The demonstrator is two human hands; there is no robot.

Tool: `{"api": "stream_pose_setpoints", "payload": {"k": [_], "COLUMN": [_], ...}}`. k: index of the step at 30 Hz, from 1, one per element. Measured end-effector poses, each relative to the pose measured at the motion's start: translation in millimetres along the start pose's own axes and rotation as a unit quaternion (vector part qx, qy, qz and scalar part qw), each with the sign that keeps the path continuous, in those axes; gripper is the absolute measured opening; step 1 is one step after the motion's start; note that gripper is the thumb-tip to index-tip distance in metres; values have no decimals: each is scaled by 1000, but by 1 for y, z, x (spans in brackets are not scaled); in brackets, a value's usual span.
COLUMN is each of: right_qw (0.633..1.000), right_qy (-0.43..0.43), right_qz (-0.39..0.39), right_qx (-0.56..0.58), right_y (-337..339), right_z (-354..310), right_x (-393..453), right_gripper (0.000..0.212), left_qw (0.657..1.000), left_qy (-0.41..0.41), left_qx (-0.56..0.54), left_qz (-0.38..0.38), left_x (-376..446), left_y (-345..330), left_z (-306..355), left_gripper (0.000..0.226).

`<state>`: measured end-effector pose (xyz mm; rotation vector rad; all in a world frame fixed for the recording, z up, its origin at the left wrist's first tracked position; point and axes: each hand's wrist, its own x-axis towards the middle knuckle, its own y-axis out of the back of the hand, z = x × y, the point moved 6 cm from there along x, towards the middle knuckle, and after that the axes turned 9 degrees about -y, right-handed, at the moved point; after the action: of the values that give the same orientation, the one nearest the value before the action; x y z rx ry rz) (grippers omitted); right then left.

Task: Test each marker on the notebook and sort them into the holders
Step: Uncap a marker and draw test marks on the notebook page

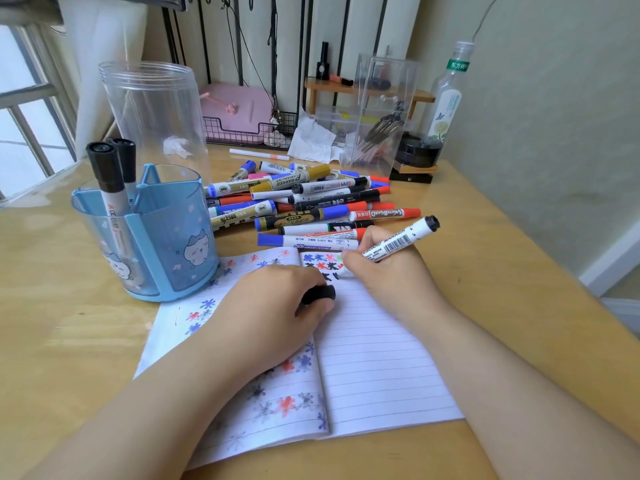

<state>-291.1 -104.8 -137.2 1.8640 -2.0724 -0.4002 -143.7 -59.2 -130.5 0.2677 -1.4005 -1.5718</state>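
Right hand (381, 268) fingers curled round whiteboard marker (401, 240), tip hidden, over notebook (374, 358). Left hand (277, 306) fingers grip black cap (320, 293), resting on page. Marker pile (311, 202) beyond fingertips.

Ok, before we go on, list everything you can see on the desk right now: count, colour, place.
notebook: one, white lined, open, front centre, star-like marks in blue, red and black
blue holder: one, divided, left of notebook
black-capped markers: two, standing in blue holder
clear jar: one, behind blue holder
marker pile: many, blue, red, black, gold caps, behind notebook
clear box: one, back right, holds pens
glass bottle: one, clear, green label, far right
pink case: one, in wire tray at back
desk: one, wooden
black cap: one, in left hand
whiteboard marker: one, white, tip on page
left hand: holds cap, rests on notebook
right hand: grips marker
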Motion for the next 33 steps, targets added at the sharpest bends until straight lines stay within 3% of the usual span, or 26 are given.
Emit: {"api": "stream_pose_setpoints", "payload": {"k": [4, 7, 12, 17, 22, 27, 30, 33], "right_qw": [1000, 1000, 1000, 1000, 1000, 1000, 998, 974], "right_qy": [-5, -11, -9, -6, -16, -16, -1, -14], "right_qz": [-7, 9, 7, -9, -5, 17, 38, -4], "right_qx": [-17, -10, -20, -2, -13, -5, 53, 226], "right_y": [-2, 1, 1, -1, -1, 4, 11, 19], "right_z": [-1, 1, 0, -2, -2, -1, -8, -16], "right_x": [-1, 2, 0, -1, -2, -2, -6, -11], "right_gripper": [30, 32, 31, 33, 31, 32, 33, 36], "left_qw": [1000, 1000, 1000, 1000, 1000, 1000, 997, 980], "left_qy": [2, 2, 4, 6, 10, 0, 22, 70], "left_qx": [5, 5, 12, 9, 11, -9, -59, -158], "left_qz": [-3, -6, -9, -8, -10, -1, 34, 99], "left_x": [0, 0, 1, 0, 0, 0, 0, 0], "left_y": [0, -1, -1, 1, 1, 3, 10, 21], "left_z": [-1, -1, -1, 0, 0, 1, 1, -5], "left_gripper": [36, 28, 42, 24, 39, 17, 8, 10]}}
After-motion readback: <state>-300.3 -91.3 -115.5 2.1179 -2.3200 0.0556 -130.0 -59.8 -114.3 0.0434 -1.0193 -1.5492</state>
